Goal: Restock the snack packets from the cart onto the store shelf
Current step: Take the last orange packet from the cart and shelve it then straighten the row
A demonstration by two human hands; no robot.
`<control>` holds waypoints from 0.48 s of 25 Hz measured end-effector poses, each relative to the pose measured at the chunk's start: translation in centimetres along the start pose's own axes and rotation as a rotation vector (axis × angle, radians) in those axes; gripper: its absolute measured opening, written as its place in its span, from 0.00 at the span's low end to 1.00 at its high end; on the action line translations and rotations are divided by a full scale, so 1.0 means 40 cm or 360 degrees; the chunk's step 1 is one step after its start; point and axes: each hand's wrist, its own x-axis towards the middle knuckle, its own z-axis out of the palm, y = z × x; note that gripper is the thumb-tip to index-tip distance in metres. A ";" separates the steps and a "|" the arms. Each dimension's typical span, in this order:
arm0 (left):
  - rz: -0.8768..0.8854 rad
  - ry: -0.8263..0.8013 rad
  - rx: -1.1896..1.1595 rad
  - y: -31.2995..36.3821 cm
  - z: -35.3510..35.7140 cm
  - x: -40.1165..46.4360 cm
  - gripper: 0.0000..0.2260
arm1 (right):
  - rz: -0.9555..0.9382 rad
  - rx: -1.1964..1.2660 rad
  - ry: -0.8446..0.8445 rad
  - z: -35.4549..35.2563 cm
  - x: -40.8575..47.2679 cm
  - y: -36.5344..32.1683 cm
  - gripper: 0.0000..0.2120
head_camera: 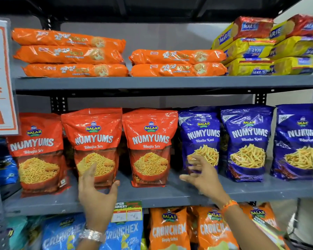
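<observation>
Shelf: grey middle board carrying upright snack pouches along its length.
Left hand: fingers spread wide, empty, just before the second red Numyums pouch.
Right hand: fingers loosely apart, holding nothing, at the leftmost blue Numyums pouch; whether touching, unclear.

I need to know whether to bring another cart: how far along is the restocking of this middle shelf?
Done: three red packets and three blue packets stand across the middle shelf. In hand: nothing; the left hand and right hand are open in front of packets. Left: can't tell, as the cart is out of view.
</observation>
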 end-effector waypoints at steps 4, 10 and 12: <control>0.0211 -0.0638 -0.0253 0.139 0.213 -0.138 0.33 | -0.0031 -0.0210 0.1090 -0.256 -0.036 0.079 0.29; -0.0199 -0.1451 -0.0280 0.206 0.538 -0.158 0.53 | 0.0366 -0.0677 0.0836 -0.438 0.019 0.148 0.62; -0.0298 -0.1305 -0.0248 0.204 0.594 -0.140 0.52 | 0.0365 -0.0647 0.0660 -0.437 0.042 0.152 0.67</control>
